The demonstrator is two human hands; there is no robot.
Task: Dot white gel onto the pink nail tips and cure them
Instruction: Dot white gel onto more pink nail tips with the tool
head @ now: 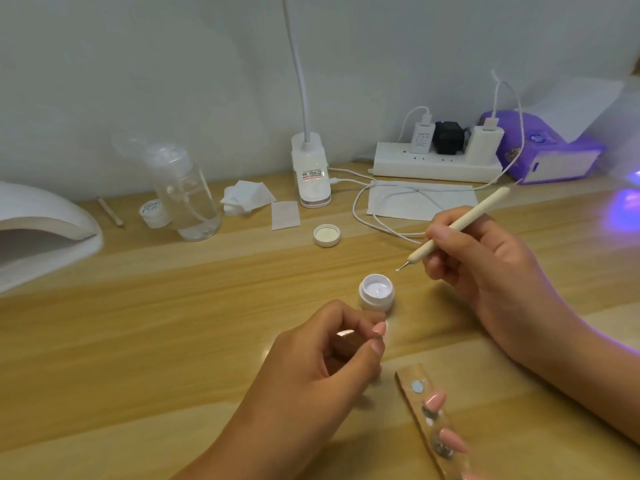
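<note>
- While the open gel pot (376,292) sits on the wooden table (173,323) with white gel showing inside, pretty much everything else is arranged around it.
- The right hand (485,271) is just right of the pot and slightly behind it. Thumb and fingers are wrapped round a cream dotting pen (457,223), pencil style.
- The pen's metal point carries a tiny white blob. It hangs just above and to the right of the pot's rim, not touching it.
- The left hand (322,358) is right in front of the pot, fingers curled in, thumb and forefinger pinching a small pink tip (380,328). It looks like a nail tip, but it's too small to swear to.
- In front of the pot and off to the right lies a clear strip (414,403) with pink nail tips (435,400) stuck along it. There's a pale blue dot at the end nearest the pot.
- A white lid (327,235) lies upside down behind the pot, well apart from it.
- Far left of the pot is a white nail lamp (41,230).
- Behind the pot to the left are a clear pump bottle (187,195), a small white jar (155,213) and some wipes (246,199).
- Straight behind the pot is a clip lamp (311,174). Behind it to the right are a power strip (436,164) with chargers plugged in and a purple tissue pack (543,147).
</note>
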